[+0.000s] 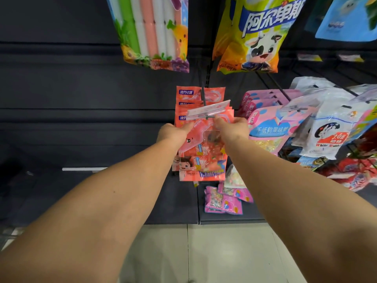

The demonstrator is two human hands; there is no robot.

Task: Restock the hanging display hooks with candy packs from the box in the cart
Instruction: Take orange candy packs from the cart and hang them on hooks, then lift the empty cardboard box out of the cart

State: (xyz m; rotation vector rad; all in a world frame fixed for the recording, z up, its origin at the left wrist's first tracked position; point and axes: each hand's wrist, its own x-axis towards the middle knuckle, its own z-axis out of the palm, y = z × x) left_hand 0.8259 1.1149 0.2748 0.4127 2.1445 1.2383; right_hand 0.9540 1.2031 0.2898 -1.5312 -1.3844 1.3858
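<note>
**Hands at the hook: coral candy pack held at the hook tip**

Hands meet at the front end of a dark display hook [204,99], which runs out from the black back panel [81,88]. The left hand [173,132] is closed on the upper left edge of a coral candy pack [202,156], fingers curled behind it. The right hand [232,127] pinches the pack's upper right corner, fingertips [219,120] just below the clear price tag holder [209,109] at the hook tip. The pack hangs upright between both hands. Whether its hang hole is already over the hook cannot be determined.

Behind it, more coral packs [200,94] of the same design hang in a row on the same hook.

Adjacent stock:
- Pink packs [265,127] hang on the next hook to the right.
- White bags [330,135] hang farther right.
- A yellow cow-print bag [251,37] and a striped bag [155,31] hang above.
- Small pink packets [224,201] lie loose on the black base shelf [163,201], below the held pack.
</note>
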